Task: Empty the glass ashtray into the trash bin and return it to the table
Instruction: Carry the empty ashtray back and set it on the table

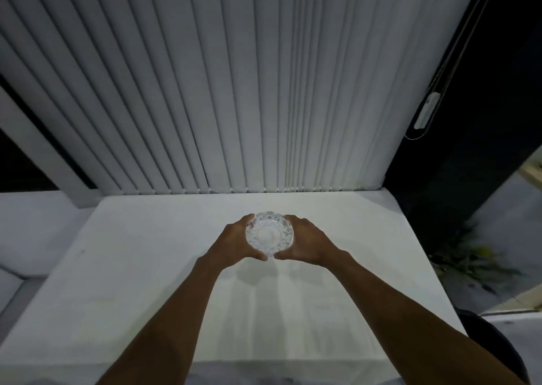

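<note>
A round cut-glass ashtray (269, 234) is held between both my hands over the middle of a white table (146, 282). My left hand (234, 242) cups its left side and my right hand (305, 242) cups its right side, thumbs nearly meeting under its near edge. A shadow lies on the table just below the ashtray, so it seems slightly above the surface; I cannot tell whether it touches. The bowl looks clear inside. No trash bin is in view.
White vertical blinds (234, 91) hang right behind the table's far edge. A white sofa or bench (32, 238) stands at the left. At the right are dark floor, a leafy plant (475, 255) and a dark rounded object (495, 346) by the table's near corner.
</note>
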Demonstrator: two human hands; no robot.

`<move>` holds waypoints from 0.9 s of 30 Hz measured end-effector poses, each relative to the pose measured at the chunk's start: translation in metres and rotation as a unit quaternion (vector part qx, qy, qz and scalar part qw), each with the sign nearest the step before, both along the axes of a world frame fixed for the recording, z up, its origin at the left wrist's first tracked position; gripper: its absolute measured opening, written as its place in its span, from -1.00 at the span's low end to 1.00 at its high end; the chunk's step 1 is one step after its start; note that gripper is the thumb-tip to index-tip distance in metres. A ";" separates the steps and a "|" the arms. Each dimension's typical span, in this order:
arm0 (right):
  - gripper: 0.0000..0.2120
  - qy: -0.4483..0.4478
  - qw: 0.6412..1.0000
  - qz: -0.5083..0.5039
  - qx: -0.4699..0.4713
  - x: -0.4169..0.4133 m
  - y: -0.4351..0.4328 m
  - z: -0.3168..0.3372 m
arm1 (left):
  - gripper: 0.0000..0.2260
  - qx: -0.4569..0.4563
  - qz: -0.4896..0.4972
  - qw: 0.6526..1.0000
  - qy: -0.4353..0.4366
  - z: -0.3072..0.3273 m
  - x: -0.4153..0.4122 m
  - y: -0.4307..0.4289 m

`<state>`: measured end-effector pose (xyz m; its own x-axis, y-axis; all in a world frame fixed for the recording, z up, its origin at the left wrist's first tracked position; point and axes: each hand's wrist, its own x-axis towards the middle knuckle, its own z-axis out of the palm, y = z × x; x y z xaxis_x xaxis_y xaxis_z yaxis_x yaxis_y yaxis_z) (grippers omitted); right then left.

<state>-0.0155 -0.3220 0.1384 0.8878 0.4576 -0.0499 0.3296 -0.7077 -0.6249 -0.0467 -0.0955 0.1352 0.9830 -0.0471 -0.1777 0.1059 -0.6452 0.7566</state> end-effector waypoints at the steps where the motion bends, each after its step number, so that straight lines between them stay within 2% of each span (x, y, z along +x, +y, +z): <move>1: -0.21 0.006 1.000 0.004 0.001 0.011 0.009 -0.009 | 0.07 -0.002 0.006 1.000 0.008 -0.008 0.008 0.007; 7: -0.16 0.038 0.999 0.011 -0.001 0.066 0.054 -0.068 | -0.06 -0.016 0.046 0.998 0.037 -0.061 0.047 0.041; 17: -0.13 0.076 0.996 -0.006 -0.045 0.094 0.096 -0.135 | -0.21 -0.047 0.020 0.998 0.048 -0.131 0.085 0.081; 21: -0.10 0.080 0.995 -0.031 -0.043 0.099 0.111 -0.148 | -0.20 -0.048 0.015 0.997 0.053 -0.145 0.096 0.099; 24: -0.12 0.070 0.996 -0.037 -0.048 0.098 0.118 -0.151 | -0.05 -0.029 -0.007 0.998 0.050 -0.149 0.102 0.107; 27: -0.08 0.070 0.994 -0.044 -0.072 0.096 0.123 -0.155 | -0.03 -0.003 -0.020 0.998 0.063 -0.155 0.106 0.111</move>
